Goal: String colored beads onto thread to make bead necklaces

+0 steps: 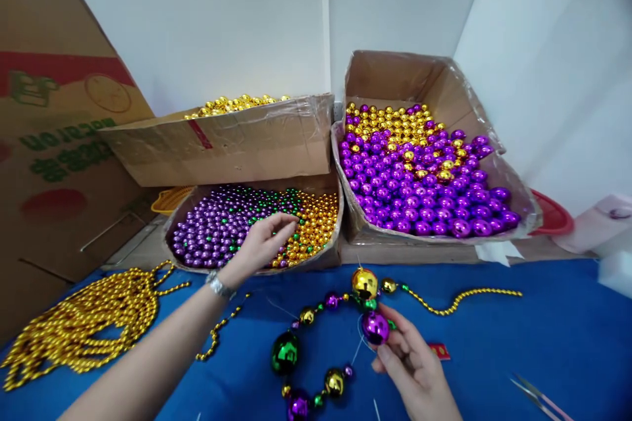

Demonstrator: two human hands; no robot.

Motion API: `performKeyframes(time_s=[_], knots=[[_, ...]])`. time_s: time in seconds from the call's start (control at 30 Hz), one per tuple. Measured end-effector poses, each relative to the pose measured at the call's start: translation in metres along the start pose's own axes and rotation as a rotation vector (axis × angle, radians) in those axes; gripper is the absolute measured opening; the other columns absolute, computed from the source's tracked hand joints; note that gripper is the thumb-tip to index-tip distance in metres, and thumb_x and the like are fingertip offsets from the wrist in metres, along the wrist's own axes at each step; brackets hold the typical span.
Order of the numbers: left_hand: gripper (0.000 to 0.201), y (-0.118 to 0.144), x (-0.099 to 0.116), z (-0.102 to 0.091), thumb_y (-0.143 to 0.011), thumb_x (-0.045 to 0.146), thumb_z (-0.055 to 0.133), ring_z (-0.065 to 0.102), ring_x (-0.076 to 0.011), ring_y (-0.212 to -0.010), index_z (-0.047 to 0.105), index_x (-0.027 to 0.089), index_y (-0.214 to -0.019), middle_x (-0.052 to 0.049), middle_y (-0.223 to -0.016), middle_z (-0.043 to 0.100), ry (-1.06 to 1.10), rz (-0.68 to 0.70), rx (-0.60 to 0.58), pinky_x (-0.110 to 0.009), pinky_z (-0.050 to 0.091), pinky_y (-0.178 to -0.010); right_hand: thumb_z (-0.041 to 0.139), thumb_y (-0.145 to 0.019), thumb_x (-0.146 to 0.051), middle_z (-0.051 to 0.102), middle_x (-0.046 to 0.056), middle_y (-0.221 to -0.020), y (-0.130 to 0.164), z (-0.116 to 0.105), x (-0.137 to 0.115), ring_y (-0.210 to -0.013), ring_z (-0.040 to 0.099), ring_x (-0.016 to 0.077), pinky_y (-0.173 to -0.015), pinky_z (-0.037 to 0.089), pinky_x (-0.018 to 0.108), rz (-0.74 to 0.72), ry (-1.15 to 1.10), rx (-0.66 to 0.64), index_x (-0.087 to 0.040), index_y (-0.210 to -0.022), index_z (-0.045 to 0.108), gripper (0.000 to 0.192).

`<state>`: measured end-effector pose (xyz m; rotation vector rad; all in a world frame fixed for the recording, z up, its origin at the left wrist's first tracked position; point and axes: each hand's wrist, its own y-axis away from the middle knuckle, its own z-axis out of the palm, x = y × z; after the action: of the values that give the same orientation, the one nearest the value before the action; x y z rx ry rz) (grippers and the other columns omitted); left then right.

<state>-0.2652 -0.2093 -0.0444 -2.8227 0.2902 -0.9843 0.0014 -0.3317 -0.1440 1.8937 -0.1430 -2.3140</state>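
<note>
A craft workshop: cardboard boxes [222,145] heaped with loose beads [409,177] (gold, purple, green) line the blue-covered worktable [543,335].

Single head-worn view, forward and down, close over blue table [543,329]

Bright, even overhead light; beads [419,177] glint sharply (edges bow outward, corners soft).

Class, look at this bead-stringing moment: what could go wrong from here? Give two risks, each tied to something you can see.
1. The left hand reaches into the box of small beads, whose front wall is low, so beads could spill onto the blue table.
2. The right hand alone pinches the purple ball on the bead strand; if the grip slips, beads might slide off the thread.
</note>
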Motion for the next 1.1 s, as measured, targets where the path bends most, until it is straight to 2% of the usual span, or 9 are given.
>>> performKeyframes(time_s=[0.07,0.17,0.27,0.37,0.6,0.77,0.93,1.03,1.1], knots=[[0.034,-0.021,-0.025,-0.007,-0.087,0.036,0.042,0.063,-0.0186,-0.077,0.061,0.013,-0.102,-0.007,-0.09,0.069,-0.135,0.002,-0.034,-0.027,0.05,-0.067,0.062,-0.077,-0.052,0.065,0.002,-0.079,0.001,0.0,-0.002,-0.065,0.061,0.0151,-0.062,0.05,0.026,-0.006,0.005,0.003,-0.026,-0.125,0.052,0.056],[0.023,-0.042,-0.055,-0.005,-0.079,0.027,0.05,0.063,-0.0184,-0.073,0.066,0.015,-0.091,-0.004,-0.081,0.07,-0.271,0.011,-0.107,-0.026,0.048,-0.067,0.063,-0.077,-0.051,0.063,0.001,-0.073,0.002,0.0,-0.004,-0.062,0.06,0.0142,-0.06,0.048,0.025,-0.011,0.02,0.012,-0.027,-0.124,0.053,0.053],[0.018,-0.052,-0.072,0.002,-0.075,0.019,0.053,0.064,-0.0189,-0.074,0.068,0.018,-0.085,-0.004,-0.08,0.071,-0.407,0.021,-0.168,-0.026,0.046,-0.07,0.063,-0.078,-0.05,0.061,0.0,-0.07,0.004,0.0,-0.008,-0.062,0.06,0.0139,-0.06,0.047,0.024,-0.008,0.033,0.021,-0.027,-0.122,0.054,0.051],[0.018,-0.056,-0.078,0.009,-0.076,0.017,0.054,0.064,-0.0195,-0.078,0.067,0.019,-0.088,-0.005,-0.083,0.07,-0.512,0.019,-0.207,-0.028,0.046,-0.072,0.063,-0.077,-0.05,0.06,0.0,-0.071,0.005,0.0,-0.011,-0.061,0.059,0.0139,-0.061,0.046,0.025,-0.017,0.018,0.014,-0.026,-0.122,0.054,0.051],[0.022,-0.066,-0.079,0.037,-0.087,0.031,0.054,0.06,-0.0188,-0.088,0.061,0.014,-0.097,-0.006,-0.094,0.063,-0.622,0.024,-0.312,-0.04,0.048,-0.08,0.061,-0.08,-0.049,0.062,0.001,-0.076,0.003,0.0,-0.008,-0.062,0.059,0.0135,-0.06,0.046,0.025,-0.012,0.028,-0.016,-0.027,-0.124,0.051,0.051],[0.023,-0.072,-0.083,0.05,-0.088,0.031,0.053,0.059,-0.0187,-0.089,0.059,0.013,-0.101,-0.006,-0.099,0.061,-0.555,0.0,-0.299,-0.04,0.049,-0.08,0.061,-0.08,-0.049,0.062,0.0,-0.076,0.001,0.002,-0.005,-0.062,0.058,0.012,-0.061,0.045,0.024,-0.029,0.015,-0.045,-0.027,-0.125,0.051,0.051],[0.02,-0.07,-0.066,0.038,-0.077,0.024,0.063,0.06,-0.0209,-0.083,0.061,0.016,-0.095,-0.007,-0.085,0.064,-0.307,-0.008,-0.209,-0.034,0.048,-0.073,0.06,-0.08,-0.049,0.063,0.002,-0.079,0.002,0.0,-0.009,-0.062,0.058,0.0121,-0.061,0.045,0.025,-0.037,0.022,-0.036,-0.025,-0.125,0.051,0.051],[0.026,-0.055,-0.04,0.024,-0.081,0.03,0.055,0.061,-0.0191,-0.075,0.059,0.018,-0.104,-0.006,-0.082,0.065,-0.097,-0.006,-0.148,-0.028,0.048,-0.065,0.06,-0.081,-0.048,0.061,0.0,-0.077,0.004,-0.004,-0.012,-0.062,0.059,0.0125,-0.061,0.045,0.025,-0.032,0.045,-0.037,-0.025,-0.125,0.051,0.051],[0.032,-0.037,-0.019,0.017,-0.087,0.036,0.046,0.062,-0.0165,-0.072,0.055,0.018,-0.112,-0.006,-0.085,0.064,0.131,-0.021,-0.114,-0.026,0.049,-0.062,0.06,-0.08,-0.049,0.06,0.0,-0.076,0.005,-0.005,-0.011,-0.062,0.059,0.0129,-0.061,0.046,0.026,-0.031,0.055,-0.032,-0.025,-0.125,0.051,0.052]])
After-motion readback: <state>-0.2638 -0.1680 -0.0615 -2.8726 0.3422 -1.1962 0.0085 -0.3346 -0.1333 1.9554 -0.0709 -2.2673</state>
